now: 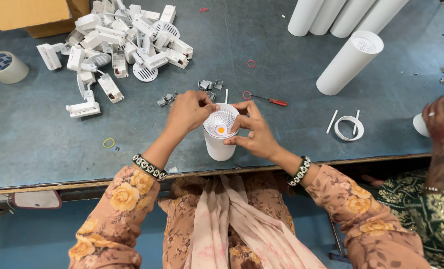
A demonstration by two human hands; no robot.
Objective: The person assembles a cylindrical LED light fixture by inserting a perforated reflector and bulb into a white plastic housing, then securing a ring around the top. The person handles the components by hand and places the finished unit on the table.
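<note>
Head view: both hands grip white cylindrical lamp, faceted reflector showing.

we wear loose sleeves of rust-brown cloth printed with big yellow roses, a beaded black-and-white bangle sits at the wrist of our left hand and a matching one at the wrist of our right hand, and a pale pink scarf hangs down our front.

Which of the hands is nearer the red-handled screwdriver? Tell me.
Right. The right hand lies just below the red-handled screwdriver; the left hand is farther off, beyond the white cylinder.
</note>
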